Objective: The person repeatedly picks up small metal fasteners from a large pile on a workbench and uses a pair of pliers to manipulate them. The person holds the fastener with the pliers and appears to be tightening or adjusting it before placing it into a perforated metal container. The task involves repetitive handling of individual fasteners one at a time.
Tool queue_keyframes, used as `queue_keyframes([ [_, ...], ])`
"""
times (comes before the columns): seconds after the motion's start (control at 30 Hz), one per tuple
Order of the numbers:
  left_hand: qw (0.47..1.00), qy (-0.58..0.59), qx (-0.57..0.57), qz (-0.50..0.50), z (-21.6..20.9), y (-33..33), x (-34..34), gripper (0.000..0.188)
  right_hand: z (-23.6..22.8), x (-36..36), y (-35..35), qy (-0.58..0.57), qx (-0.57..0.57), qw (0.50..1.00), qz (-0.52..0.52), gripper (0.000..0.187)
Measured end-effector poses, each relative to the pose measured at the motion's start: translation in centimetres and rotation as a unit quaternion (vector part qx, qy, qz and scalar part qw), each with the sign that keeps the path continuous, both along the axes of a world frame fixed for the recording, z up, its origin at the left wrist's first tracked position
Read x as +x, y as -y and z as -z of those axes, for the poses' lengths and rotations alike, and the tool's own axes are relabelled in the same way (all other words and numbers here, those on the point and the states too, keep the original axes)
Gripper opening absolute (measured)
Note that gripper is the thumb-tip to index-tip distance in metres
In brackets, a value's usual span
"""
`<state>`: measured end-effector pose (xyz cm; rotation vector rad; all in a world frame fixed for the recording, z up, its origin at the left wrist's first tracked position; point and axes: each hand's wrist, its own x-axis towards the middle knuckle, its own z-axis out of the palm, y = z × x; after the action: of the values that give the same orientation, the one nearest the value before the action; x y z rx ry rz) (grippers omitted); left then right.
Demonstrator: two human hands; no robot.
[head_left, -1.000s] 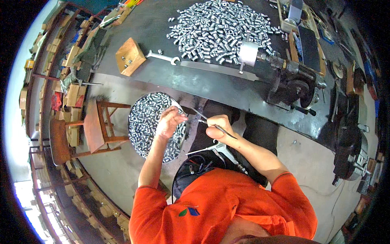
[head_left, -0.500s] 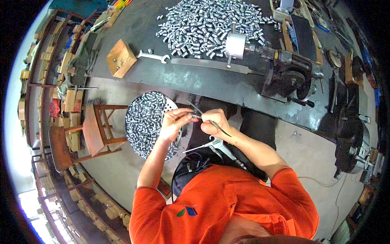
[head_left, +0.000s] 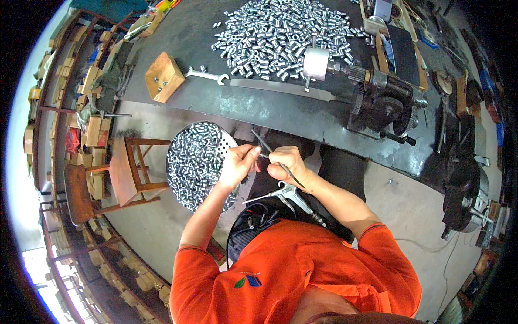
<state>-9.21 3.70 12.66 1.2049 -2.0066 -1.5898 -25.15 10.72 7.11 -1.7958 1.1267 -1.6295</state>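
Observation:
My hands meet above my lap, at the right rim of the round tray (head_left: 227,141). My right hand (head_left: 287,162) is closed round a thin, dark, file-like tool (head_left: 261,140), which slants from upper left to lower right past the fist. With thumb and fingers pinched together, my left hand (head_left: 238,163) faces it. A small shiny metal piece (head_left: 263,155) shows between the left fingertips and the right fist; the fingers cover most of it. Heaped in the tray are many small metal sleeves (head_left: 195,164). Across my lap lies a silver air blow gun (head_left: 294,197).
Beyond my hands is the dark workbench (head_left: 243,105), bearing a large pile of metal sleeves (head_left: 280,40), a wooden box (head_left: 163,78), an open-end wrench (head_left: 208,75) and a geared machine (head_left: 386,102). A wooden chair (head_left: 125,173) stands left of the tray, before the shelves.
My left hand has turned, its fingers curling in more closely, and shifted slightly right. The right hand keeps the tool in nearly the same place. The view has shifted a little.

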Motion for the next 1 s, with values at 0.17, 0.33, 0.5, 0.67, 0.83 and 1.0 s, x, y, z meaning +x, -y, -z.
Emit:
queue_keyframes([
  [0.17, 0.999, 0.027, -0.003, -0.032, 0.2, -0.5, -0.3, 0.036, 0.3, 0.1, 0.0, 0.021, 0.061, 0.998, -0.010, 0.033],
  [0.33, 0.999, -0.036, -0.012, -0.019, 0.0, -0.7, -0.3, 0.022, 0.6, 0.7, -0.5, 0.258, 0.203, 0.939, -0.100, 0.033],
  [0.5, 0.995, -0.093, -0.011, 0.041, -0.2, -0.3, 0.1, 0.012, 0.0, 0.7, -0.5, 0.370, 0.251, 0.883, -0.145, 0.030],
  [0.67, 0.973, -0.206, 0.098, 0.029, 0.0, -0.7, 0.7, 0.014, -1.4, 0.5, -1.3, 0.102, 0.164, 0.981, -0.029, 0.027],
  [0.83, 0.970, -0.212, 0.119, -0.008, -0.3, -1.7, 0.6, 0.019, -3.7, 0.8, -1.3, -0.060, -0.004, 0.997, 0.040, 0.033],
  [1.0, 0.958, -0.261, 0.122, 0.002, -0.5, -2.0, 0.9, 0.016, -4.5, 2.8, -2.5, 0.279, 0.215, 0.934, -0.056, 0.027],
])
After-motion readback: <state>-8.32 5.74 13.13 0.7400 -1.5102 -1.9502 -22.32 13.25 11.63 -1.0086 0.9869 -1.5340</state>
